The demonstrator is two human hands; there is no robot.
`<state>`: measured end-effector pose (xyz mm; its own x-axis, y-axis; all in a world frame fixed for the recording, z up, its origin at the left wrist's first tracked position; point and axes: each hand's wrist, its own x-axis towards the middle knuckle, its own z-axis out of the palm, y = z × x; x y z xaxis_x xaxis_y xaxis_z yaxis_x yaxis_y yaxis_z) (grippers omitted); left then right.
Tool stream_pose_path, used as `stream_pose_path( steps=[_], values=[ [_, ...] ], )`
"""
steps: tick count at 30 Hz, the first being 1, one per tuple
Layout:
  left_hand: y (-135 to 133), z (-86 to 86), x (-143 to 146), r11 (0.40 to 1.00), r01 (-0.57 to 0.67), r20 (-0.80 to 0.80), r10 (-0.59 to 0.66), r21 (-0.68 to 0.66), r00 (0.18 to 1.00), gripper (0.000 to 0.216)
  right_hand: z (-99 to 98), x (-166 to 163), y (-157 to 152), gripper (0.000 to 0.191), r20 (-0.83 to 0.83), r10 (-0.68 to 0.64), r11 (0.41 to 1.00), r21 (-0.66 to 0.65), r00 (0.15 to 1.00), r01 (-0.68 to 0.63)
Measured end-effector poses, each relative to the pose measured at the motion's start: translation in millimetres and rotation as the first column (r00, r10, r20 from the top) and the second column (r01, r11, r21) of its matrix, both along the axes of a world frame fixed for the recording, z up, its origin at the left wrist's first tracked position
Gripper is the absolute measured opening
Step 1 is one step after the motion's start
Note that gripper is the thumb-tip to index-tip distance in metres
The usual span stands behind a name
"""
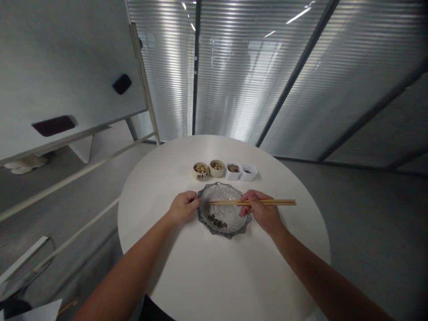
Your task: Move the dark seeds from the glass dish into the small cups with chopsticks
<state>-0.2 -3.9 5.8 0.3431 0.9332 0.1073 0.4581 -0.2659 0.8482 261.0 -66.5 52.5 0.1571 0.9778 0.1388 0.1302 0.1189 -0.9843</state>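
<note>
A clear glass bowl point(239, 228) with a pointed, wavy rim sits near the middle of the white table. Several small dark bean-like pieces point(217, 221) lie in its near part. My left hand point(183, 207) grips the bowl's left rim between thumb and fingers. In my right hand point(262, 209), a pair of wooden chopsticks point(277, 202) is held nearly level. Their tips reach left over the bowl, and nothing clear shows between them. The thick ends stick out to the right of my hand.
Behind the bowl, two cream cups point(201, 176) hold pale nut-like pieces. To their right stand two white cups point(248, 177), one with brownish pieces, the other with a little dark content. A whiteboard on a stand point(83, 67) is at left, a ribbed glass wall point(230, 67) behind the round table point(214, 276).
</note>
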Motion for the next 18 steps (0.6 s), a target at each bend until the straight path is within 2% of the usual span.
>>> stream_pose_path(
  steps=[6, 12, 14, 18],
  values=[
    [0.1, 0.0, 0.1, 1.000, -0.004, -0.017, 0.004, 0.002, 1.000, 0.029, -4.2, 3.2, -2.0, 0.047, 0.097, 0.022, 1.000, 0.009, 0.995, -0.023],
    [-0.6, 0.3, 0.4, 1.000, -0.002, -0.007, 0.002, -0.011, 1.000, 0.029, -7.8, -2.1, -5.9, 0.049, 0.165, -0.024, 0.994, 0.107, 0.986, 0.007],
    [-0.7, 0.1, 0.6, 1.000, -0.003, -0.004, 0.003, -0.018, 1.000, 0.029, -8.6, -5.2, -5.9, 0.048, 0.129, -0.071, 0.989, 0.135, 0.989, 0.053],
    [-1.0, 0.8, 0.4, 1.000, 0.002, -0.002, -0.002, -0.015, 1.000, 0.030, -4.9, -5.4, -4.2, 0.045, -0.049, -0.188, 0.969, 0.150, 0.981, 0.194]
  ],
)
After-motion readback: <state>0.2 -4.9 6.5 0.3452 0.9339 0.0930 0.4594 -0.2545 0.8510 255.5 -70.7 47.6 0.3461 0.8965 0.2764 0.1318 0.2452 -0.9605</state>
